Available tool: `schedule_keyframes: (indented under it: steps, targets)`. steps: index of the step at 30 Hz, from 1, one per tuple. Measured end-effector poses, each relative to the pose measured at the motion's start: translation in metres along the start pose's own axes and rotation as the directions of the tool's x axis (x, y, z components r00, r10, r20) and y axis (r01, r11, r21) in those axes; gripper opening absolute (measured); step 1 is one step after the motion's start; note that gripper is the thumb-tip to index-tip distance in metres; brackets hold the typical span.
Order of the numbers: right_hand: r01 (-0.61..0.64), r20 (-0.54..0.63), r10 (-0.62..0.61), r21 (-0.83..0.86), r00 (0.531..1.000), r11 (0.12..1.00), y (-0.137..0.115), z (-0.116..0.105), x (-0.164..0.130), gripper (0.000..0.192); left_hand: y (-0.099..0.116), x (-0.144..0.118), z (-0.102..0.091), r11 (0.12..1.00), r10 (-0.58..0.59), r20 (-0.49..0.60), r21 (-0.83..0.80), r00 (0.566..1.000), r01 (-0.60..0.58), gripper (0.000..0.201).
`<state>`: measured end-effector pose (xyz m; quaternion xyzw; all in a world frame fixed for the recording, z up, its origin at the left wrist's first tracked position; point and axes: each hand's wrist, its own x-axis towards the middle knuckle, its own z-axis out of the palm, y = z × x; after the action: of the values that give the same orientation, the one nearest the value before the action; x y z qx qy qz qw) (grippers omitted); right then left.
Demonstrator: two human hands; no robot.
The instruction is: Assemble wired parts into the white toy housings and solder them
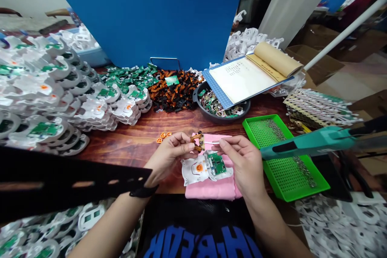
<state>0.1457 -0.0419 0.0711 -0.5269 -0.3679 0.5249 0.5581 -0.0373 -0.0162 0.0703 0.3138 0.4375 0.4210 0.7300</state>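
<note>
On the nearer half of the pink cloth lies a white shell with a green circuit board at its right; whether the shell is one piece or two, I cannot tell. The plastic looks light and stiff, best lifted by its outer rim, with fingers kept off the board, which is probably fragile.

Above the cloth's farther half, the left hand pinches an orange-and-black part between thumb and fingers. It looks light, with thin, bendable orange strips that could crease, so the firmer black end seems the safer hold. The right hand comes in over the cloth's right side, thumb and forefinger pinching a slim white lead, likely soft and easily bent, better gripped near its end than pulled.

Beyond the cloth, to its left, sits a loose heap of similar parts, likely prone to snagging on one another.
</note>
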Motion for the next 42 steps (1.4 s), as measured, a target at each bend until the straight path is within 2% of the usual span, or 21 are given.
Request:
schedule_keyframes:
  steps: [8,14,20,25,33,39,42]
  targets:
    - [-0.141,0.069,0.128,0.237,0.989,0.961,-0.001,0.0,0.004,0.02,0.001,-0.005,0.002,0.997,0.013,0.002,-0.078,1.0,-0.013,0.033]
    - [-0.226,0.135,0.193,0.303,0.972,0.926,-0.003,-0.001,0.004,0.018,-0.007,-0.005,-0.002,0.992,-0.02,0.07,-0.122,0.997,0.029,0.028]
    - [-0.287,0.166,0.243,0.342,0.956,0.895,-0.002,-0.004,0.007,0.02,-0.005,-0.004,0.003,0.99,0.016,0.04,-0.14,0.999,-0.01,0.028]
    - [-0.276,0.15,0.238,0.337,0.96,0.9,-0.003,-0.003,0.009,0.023,-0.003,-0.006,0.008,0.996,0.034,-0.046,-0.084,0.998,-0.038,0.036]
    - [-0.267,0.183,0.218,0.307,0.959,0.913,-0.005,-0.002,0.005,0.021,-0.003,-0.012,0.006,0.998,0.022,-0.053,-0.063,0.998,-0.025,0.023]
    - [-0.177,0.128,0.144,0.307,0.981,0.935,-0.005,0.002,0.004,0.018,-0.002,-0.014,0.015,0.995,0.011,-0.106,-0.099,0.994,-0.022,0.028]
    - [-0.127,0.106,0.099,0.305,0.989,0.944,-0.003,0.003,0.003,0.017,-0.005,-0.012,0.017,0.996,0.042,-0.14,-0.072,0.989,-0.052,0.028]
